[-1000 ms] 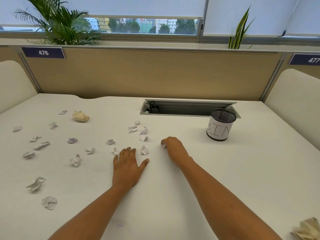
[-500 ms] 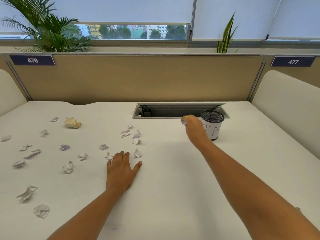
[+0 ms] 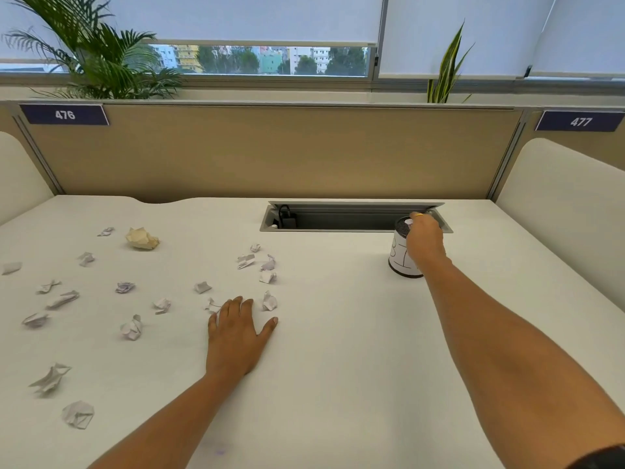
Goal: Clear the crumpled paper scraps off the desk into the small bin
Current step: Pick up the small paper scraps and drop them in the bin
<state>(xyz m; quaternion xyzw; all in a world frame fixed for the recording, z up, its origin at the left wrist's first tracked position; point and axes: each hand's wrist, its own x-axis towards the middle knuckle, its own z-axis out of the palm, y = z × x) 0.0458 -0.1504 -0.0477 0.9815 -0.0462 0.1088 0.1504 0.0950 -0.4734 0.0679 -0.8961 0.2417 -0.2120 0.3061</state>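
Observation:
My right hand (image 3: 424, 240) is over the small mesh bin (image 3: 399, 255), a black can wrapped in white paper with hand-drawn letters. Its fingertips pinch a small white paper scrap (image 3: 409, 222) just above the bin's rim. My left hand (image 3: 236, 330) lies flat on the white desk (image 3: 338, 333), fingers spread, holding nothing. A white scrap (image 3: 269, 301) sits just beyond its thumb and another scrap (image 3: 212, 304) touches its fingertips. Several more crumpled white scraps are scattered over the left half of the desk, along with a larger tan paper ball (image 3: 142, 237).
An open cable tray (image 3: 338, 220) with a black plug is recessed in the desk just behind the bin. A beige partition (image 3: 270, 150) closes the far edge, with padded side panels left and right. Plants stand on the sill behind.
My right hand picked a scrap up from the desk's middle and carried it right and away to the bin's rim. My left hand stayed flat in place. The view shifted slightly left.

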